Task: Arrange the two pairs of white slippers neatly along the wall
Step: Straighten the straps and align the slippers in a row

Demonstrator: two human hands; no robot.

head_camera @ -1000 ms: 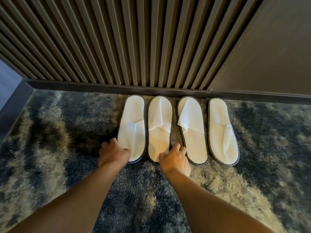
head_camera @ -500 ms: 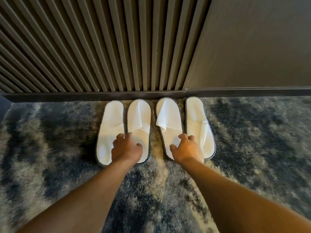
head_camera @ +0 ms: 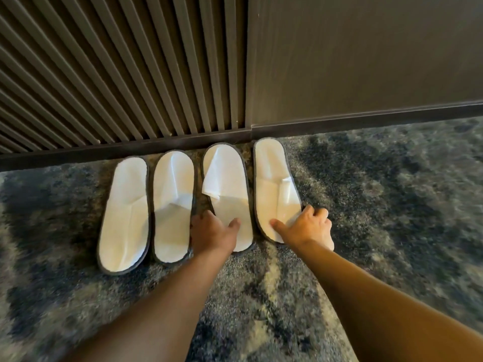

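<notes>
Item one: four flat white cloth slippers with dark grey piped edges, laid side by side on the mottled blue-grey carpet (head_camera: 379, 205), toes toward the dark skirting board (head_camera: 339, 122) ahead of my hands.

Item two: my left hand (head_camera: 213, 232), palm down over the heel end of the third slipper from the left (head_camera: 224, 178), thumb spread across its sole, fingers loosely splayed and clamped on nothing.

Item three: my right hand (head_camera: 304, 226), gripping the heel end of the rightmost slipper (head_camera: 271, 178), thumb pressed on its sole, fingers curled round its outer edge.

Item four: the two remaining slippers, the leftmost (head_camera: 125, 218) and the second (head_camera: 172, 205), lay just left of my left hand, untouched and nearly touching each other.

Item five: ribbed dark slatted wall panel (head_camera: 117, 74) beyond my left hand; smooth dark panel (head_camera: 366, 61) beyond my right.
</notes>
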